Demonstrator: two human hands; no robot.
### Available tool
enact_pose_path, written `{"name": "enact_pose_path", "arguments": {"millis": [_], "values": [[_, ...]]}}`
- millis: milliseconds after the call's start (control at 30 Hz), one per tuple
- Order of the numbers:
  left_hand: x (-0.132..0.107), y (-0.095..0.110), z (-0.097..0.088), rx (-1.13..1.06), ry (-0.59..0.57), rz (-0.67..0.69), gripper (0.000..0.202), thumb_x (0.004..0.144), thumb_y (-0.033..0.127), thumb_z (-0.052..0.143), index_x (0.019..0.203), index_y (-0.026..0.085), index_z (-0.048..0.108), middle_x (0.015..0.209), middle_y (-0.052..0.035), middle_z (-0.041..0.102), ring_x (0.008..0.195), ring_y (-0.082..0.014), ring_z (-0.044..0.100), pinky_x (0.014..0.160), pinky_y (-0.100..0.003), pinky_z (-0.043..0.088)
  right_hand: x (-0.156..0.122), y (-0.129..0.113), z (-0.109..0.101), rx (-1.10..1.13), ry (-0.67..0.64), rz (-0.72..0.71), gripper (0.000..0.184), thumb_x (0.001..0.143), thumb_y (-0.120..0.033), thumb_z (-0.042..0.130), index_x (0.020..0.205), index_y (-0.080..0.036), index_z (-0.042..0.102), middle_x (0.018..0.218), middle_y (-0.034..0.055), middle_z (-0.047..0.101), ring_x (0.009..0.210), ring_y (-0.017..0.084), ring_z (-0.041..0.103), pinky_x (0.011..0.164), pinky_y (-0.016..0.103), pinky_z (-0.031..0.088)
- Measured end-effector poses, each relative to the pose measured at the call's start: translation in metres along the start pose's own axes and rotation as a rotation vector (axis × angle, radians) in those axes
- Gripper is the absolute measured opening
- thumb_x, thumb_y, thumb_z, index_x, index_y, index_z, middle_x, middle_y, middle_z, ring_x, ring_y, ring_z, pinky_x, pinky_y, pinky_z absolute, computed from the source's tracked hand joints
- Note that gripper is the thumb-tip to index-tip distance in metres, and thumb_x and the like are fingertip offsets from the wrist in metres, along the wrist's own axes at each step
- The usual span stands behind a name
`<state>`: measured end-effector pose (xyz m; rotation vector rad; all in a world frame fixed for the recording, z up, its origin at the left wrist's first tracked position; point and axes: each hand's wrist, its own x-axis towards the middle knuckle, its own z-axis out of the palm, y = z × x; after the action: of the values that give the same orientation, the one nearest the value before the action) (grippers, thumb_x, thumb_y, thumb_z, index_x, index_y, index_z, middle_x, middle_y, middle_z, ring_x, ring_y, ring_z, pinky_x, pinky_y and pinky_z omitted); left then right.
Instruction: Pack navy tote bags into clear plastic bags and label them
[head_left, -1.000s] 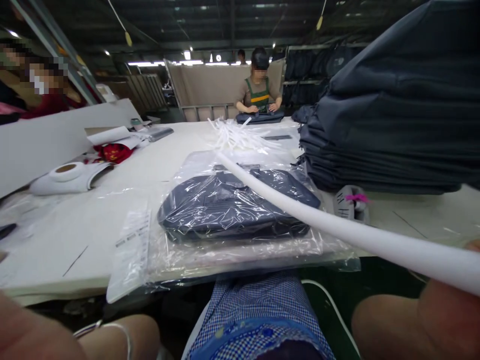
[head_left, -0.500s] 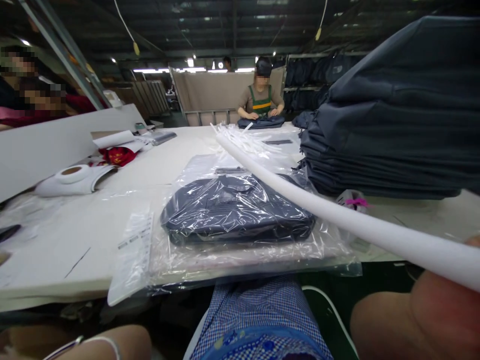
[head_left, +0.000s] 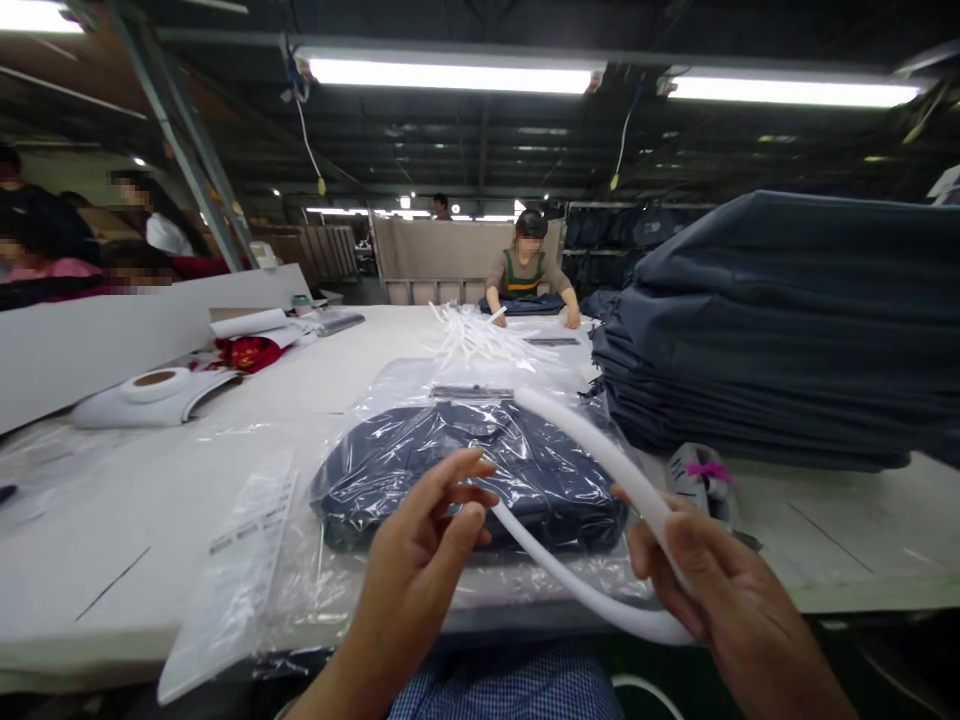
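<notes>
Change in the last half second: both hands are now up in full view over the near side of the desk (head_left: pixel 375 345). The white rod (head_left: pixel 596 448) ran from the right edge out across the dark bag (head_left: pixel 562 470) as one long, slight curve; now it's doubled back on itself, with a bend below the right hand (head_left: pixel 712 565) and a free end over the bag. The bag hasn't visibly moved: flat on the desk, inside clear plastic, handle side away from the wearer. My read: the rod is being handled and bent, not placed yet.

Pose: right hand is closed on the rod, thumb on top, fingers underneath, to the right of the bag's near corner. Left hand (head_left: pixel 427 545) comes up from below, in front of the bag, fingers loosely curled, thumb and index apart. The rod's lower end reaches its fingertips; can't tell if they touch or pinch it.

Nearby: pile of white strips (head_left: pixel 480 335) beyond the bag, dark stack (head_left: pixel 780 340) to its right. Co-worker (head_left: pixel 525 275) across the desk, arms now reaching toward it.
</notes>
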<state>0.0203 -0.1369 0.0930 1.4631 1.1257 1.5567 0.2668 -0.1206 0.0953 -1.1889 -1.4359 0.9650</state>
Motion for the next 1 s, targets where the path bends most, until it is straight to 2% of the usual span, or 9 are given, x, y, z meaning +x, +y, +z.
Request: {"name": "enact_pose_path", "arguments": {"millis": [100,167,267,400,500,667,767,833,1000], "values": [[0.021,-0.013,0.021,-0.242,-0.194,-0.177,0.057,0.092,0.048,0.060,0.141,0.022,0.051,0.136,-0.0157,0.060,0.113,-0.0288,0.064,0.084,-0.038,0.060,-0.005,-0.003,0.010,-0.126,-0.278,0.050,0.051,0.093,-0.065,0.045,0.091,-0.018,0.066,0.065,-0.0004,0.056,0.046,0.008,0.035,0.043,0.021,0.028],[0.027,-0.019,0.028,-0.414,-0.211,-0.261,0.061,0.089,0.048,0.064,0.142,0.021,0.049,0.135,-0.0156,0.062,0.116,-0.0289,0.064,0.090,-0.039,0.059,-0.008,-0.003,0.010,-0.200,-0.386,0.002,0.050,0.095,-0.063,0.043,0.088,-0.020,0.066,0.064,-0.0009,0.055,0.049,0.009,0.037,0.045,0.021,0.031],[0.037,-0.018,0.025,-0.546,-0.106,-0.282,0.051,0.084,0.038,0.073,0.130,0.021,0.058,0.121,-0.0103,0.071,0.109,-0.0239,0.068,0.089,-0.033,0.060,-0.011,-0.002,0.001,-0.229,-0.452,-0.023,0.047,0.095,-0.061,0.044,0.092,-0.021,0.068,0.065,-0.0003,0.056,0.051,0.010,0.042,0.048,0.021,0.036],[0.055,-0.010,0.002,-0.560,0.141,-0.060,0.033,0.084,0.035,0.074,0.114,0.024,0.066,0.115,-0.0015,0.073,0.110,-0.0173,0.068,0.090,-0.026,0.059,-0.015,0.001,-0.021,-0.188,-0.456,0.019,0.051,0.092,-0.061,0.050,0.123,-0.023,0.065,0.069,0.0011,0.060,0.053,0.013,0.048,0.049,0.024,0.041],[0.057,-0.018,-0.009,-0.479,0.118,-0.033,0.042,0.086,0.041,0.071,0.123,0.025,0.062,0.122,-0.0034,0.071,0.112,-0.0179,0.067,0.090,-0.027,0.059,-0.015,0.009,-0.032,-0.229,-0.349,0.012,0.051,0.091,-0.060,0.053,0.123,-0.023,0.068,0.067,0.0007,0.058,0.056,0.014,0.050,0.050,0.024,0.041],[0.027,-0.078,-0.002,0.036,-0.183,-0.116,0.039,0.090,0.045,0.063,0.118,0.017,0.066,0.108,-0.0105,0.075,0.098,-0.0240,0.072,0.082,-0.036,0.061,-0.002,0.050,-0.029,-0.088,-0.229,0.122,0.053,0.090,-0.061,0.054,0.120,-0.020,0.065,0.062,-0.0035,0.046,0.051,0.010,0.039,0.045,0.022,0.031],[-0.002,-0.124,-0.004,0.536,-0.244,0.099,0.022,0.092,0.032,0.062,0.109,0.021,0.070,0.106,-0.0072,0.075,0.097,-0.0228,0.072,0.089,-0.038,0.059,-0.002,0.079,-0.027,0.124,-0.219,0.196,0.052,0.090,-0.061,0.055,0.120,-0.019,0.062,0.065,-0.0051,0.043,0.046,0.006,0.030,0.042,0.021,0.024],[-0.017,-0.148,-0.011,0.801,-0.265,0.285,0.024,0.094,0.025,0.059,0.116,0.023,0.069,0.117,-0.0073,0.072,0.108,-0.0228,0.068,0.095,-0.038,0.056,-0.009,0.095,-0.031,0.171,-0.207,0.192,0.047,0.091,-0.058,0.056,0.116,-0.019,0.064,0.069,-0.0032,0.049,0.047,0.007,0.034,0.045,0.022,0.029],[-0.018,-0.173,-0.024,1.197,-0.276,0.660,0.047,0.094,0.018,0.057,0.140,0.027,0.053,0.145,-0.0079,0.055,0.138,-0.0268,0.047,0.116,-0.050,0.037,-0.033,0.124,-0.053,0.083,-0.108,0.196,0.038,0.091,-0.053,0.059,0.106,-0.020,0.069,0.077,0.0031,0.061,0.065,0.014,0.053,0.063,0.027,0.045]]}}
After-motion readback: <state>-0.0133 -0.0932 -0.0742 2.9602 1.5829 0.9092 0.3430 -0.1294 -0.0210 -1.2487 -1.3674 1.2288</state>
